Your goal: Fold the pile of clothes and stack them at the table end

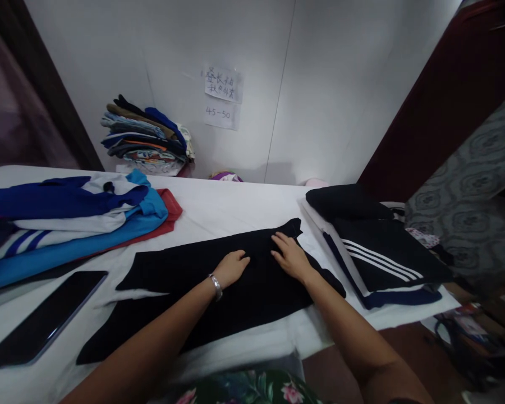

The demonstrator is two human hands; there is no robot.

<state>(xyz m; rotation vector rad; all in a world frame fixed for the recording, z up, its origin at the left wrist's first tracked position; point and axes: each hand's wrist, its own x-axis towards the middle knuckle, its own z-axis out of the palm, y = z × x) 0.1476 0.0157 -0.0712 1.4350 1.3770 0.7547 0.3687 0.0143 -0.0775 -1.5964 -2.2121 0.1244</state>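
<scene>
A black garment (202, 280) lies spread on the white-covered table, with two long parts pointing left. My left hand (230, 268), wearing a silvery bracelet, is on the middle of it. Its fingers are bent and pressed together at the cloth; the fingertips are partly hidden. Close to the garment's right end, my right hand (289, 253) rests flat on the fabric with its fingers apart. Just beyond it stands a stack of folded dark clothes (387, 247), the upper one marked with white stripes.
Blue, white and red clothes (76, 219) form a loose heap at left. A black phone (46, 317) lies on the white table (235, 205) near the front. Folded clothes (147, 134) are piled behind the table. Handwritten paper signs (222, 98) hang on the wall.
</scene>
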